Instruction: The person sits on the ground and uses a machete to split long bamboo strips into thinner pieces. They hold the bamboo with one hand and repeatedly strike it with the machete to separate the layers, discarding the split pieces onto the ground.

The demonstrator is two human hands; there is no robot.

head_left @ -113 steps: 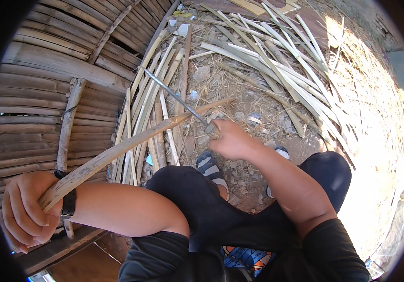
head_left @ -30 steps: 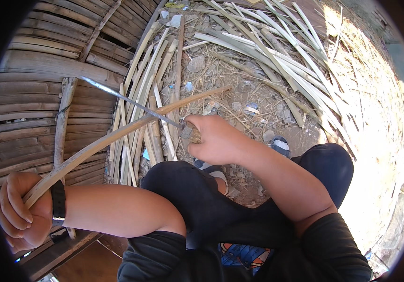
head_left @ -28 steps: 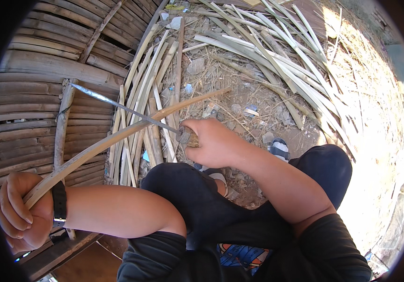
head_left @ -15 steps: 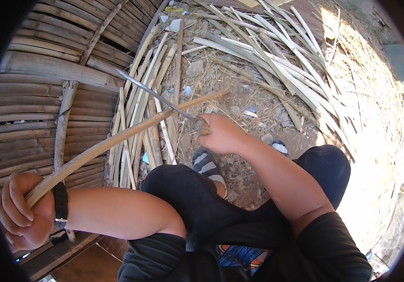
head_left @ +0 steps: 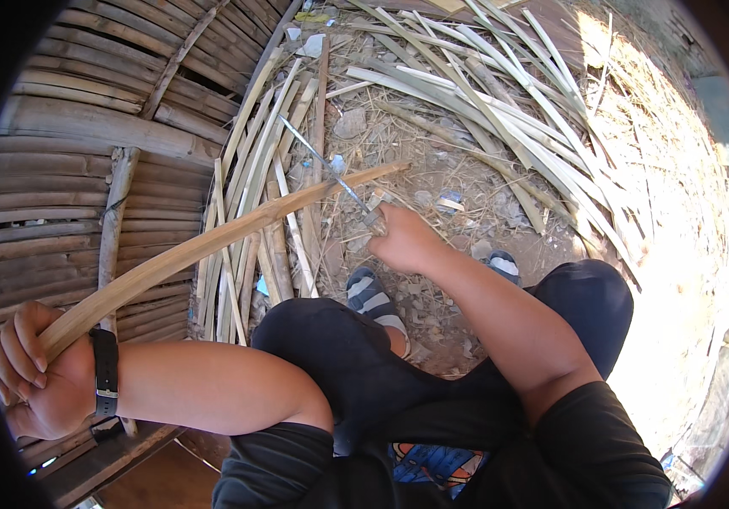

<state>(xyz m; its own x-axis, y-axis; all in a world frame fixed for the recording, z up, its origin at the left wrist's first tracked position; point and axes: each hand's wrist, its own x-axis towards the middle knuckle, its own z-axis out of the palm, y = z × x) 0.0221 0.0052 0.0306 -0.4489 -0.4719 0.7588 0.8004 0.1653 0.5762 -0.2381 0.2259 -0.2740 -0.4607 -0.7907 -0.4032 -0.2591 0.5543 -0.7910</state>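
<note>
My left hand [head_left: 46, 369], a black watch strap at its wrist, is closed around the near end of a long bamboo strip [head_left: 203, 244]. The strip slants up and to the right, its far end tapering above the littered ground. In my right hand [head_left: 407, 240] is the short handle of a knife [head_left: 350, 192] with a long, narrow blade. That blade crosses the strip near its far end and points up and to the left. Whether its edge bites into the bamboo, I cannot tell.
Split bamboo strips [head_left: 254, 182] lean by the bamboo slat wall [head_left: 59, 182] on the left. A larger heap of pale strips [head_left: 500, 110] lies ahead and to the right, among straw and scraps. My sandalled foot [head_left: 373, 297] is below the knife.
The knife has moved to the right along the bamboo strip, toward its far end, and its blade points more upward. The strip has turned slightly in my left hand, showing a broader face.
</note>
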